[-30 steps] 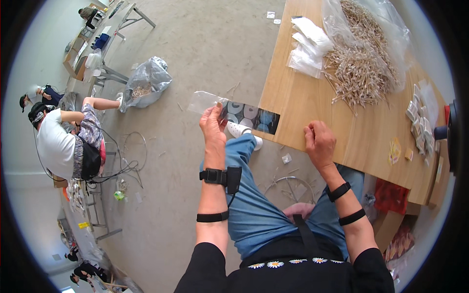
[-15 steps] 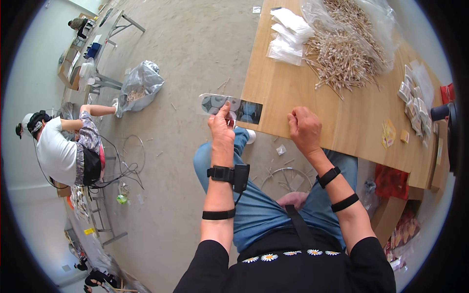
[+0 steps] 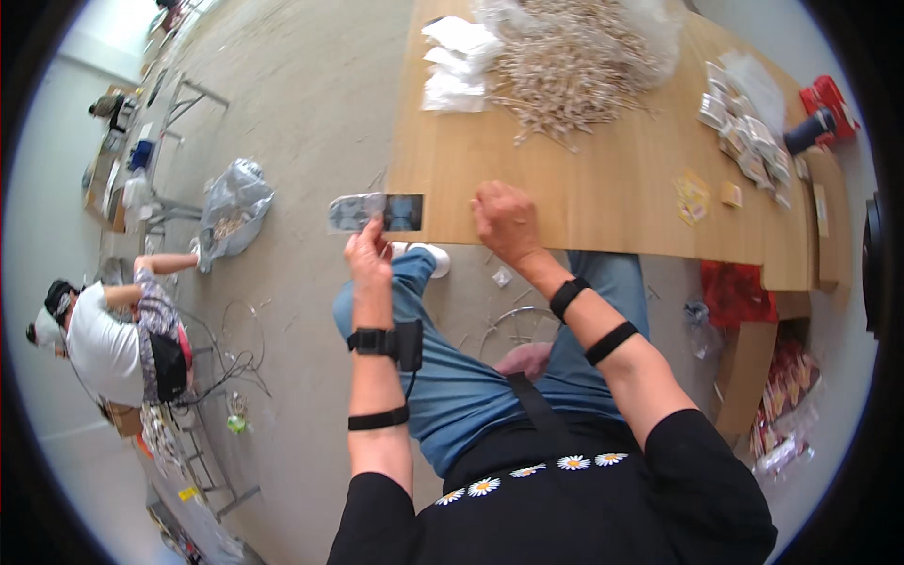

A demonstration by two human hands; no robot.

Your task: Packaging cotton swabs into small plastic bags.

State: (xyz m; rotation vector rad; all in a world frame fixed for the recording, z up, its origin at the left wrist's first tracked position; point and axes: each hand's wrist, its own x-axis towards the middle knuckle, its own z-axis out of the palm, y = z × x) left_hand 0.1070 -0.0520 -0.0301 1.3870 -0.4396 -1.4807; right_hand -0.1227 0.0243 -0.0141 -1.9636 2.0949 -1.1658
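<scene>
My left hand [image 3: 370,254] pinches a flat, shiny rectangular piece [image 3: 354,213] at the table's front left corner. One end of this piece shows pale grey rounded shapes; its other end is dark and reaches over the wooden table [image 3: 603,202]. Its exact kind is unclear. Curled into a fist, my right hand [image 3: 507,224] is at the table's front edge; whatever its fingers may hold is hidden. Farther back lies a heap of wooden-stemmed cotton swabs [image 3: 574,75], partly under clear plastic. White plastic bags [image 3: 460,61] are stacked left of the heap.
On the table's right are white packets [image 3: 744,132], yellow cards [image 3: 692,196], a small yellow box [image 3: 731,194] and a dark cylinder [image 3: 810,132]. A cardboard box [image 3: 749,367] stands below. At left, another person [image 3: 108,334] sits near a grey plastic bag [image 3: 235,207].
The view has shifted, so the table and both hands appear farther left. My left hand still grips the flat piece at the table corner, and my right hand stays curled.
</scene>
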